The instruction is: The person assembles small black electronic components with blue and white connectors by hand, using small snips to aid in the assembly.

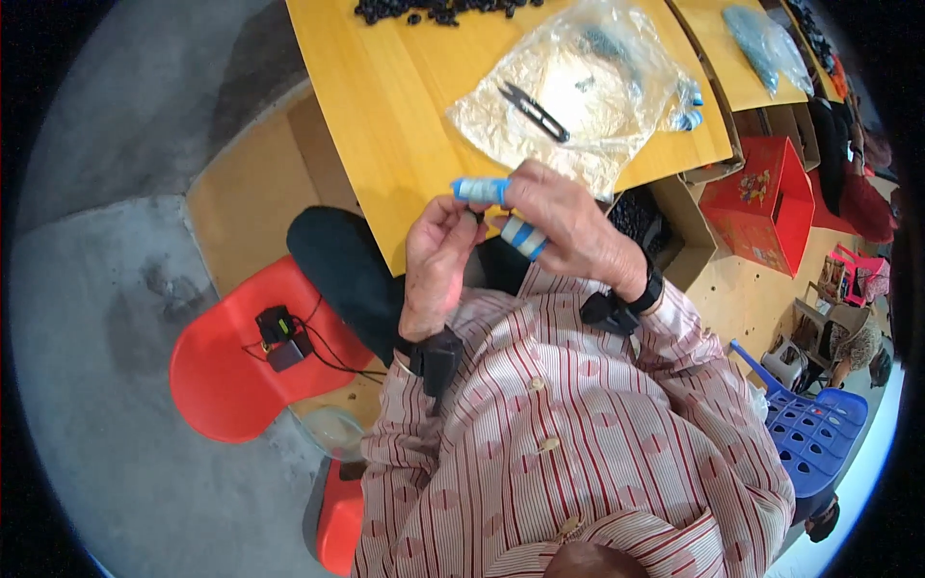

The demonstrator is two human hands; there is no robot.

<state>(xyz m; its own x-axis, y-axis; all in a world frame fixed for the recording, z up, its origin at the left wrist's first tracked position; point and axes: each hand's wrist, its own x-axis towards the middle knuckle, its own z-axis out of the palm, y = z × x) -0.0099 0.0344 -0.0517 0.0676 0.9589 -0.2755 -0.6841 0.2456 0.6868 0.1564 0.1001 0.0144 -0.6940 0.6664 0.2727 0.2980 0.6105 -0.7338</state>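
Observation:
Just off the near edge of the yellow table, my left hand (438, 255) pinches a small dark piece (474, 218) between thumb and fingertips. My right hand (578, 226) meets it from the other side, its fingers curled in around the same piece. Blue and pale tape wraps two of its fingers. Most of the piece is covered by fingertips, so its exact kind is unclear. Beyond the hands, black thread snips (535, 112) lie on a clear plastic bag (482, 104). A spread of small black pieces (438, 12) sits at the table's far side.
The yellow table (385, 125) slopes across the view. Right of it stand a cardboard box (689, 226) with dark contents and a red box (761, 207). A red chair (222, 376) at left carries a small black device with cables (284, 342). Other people sit at far right.

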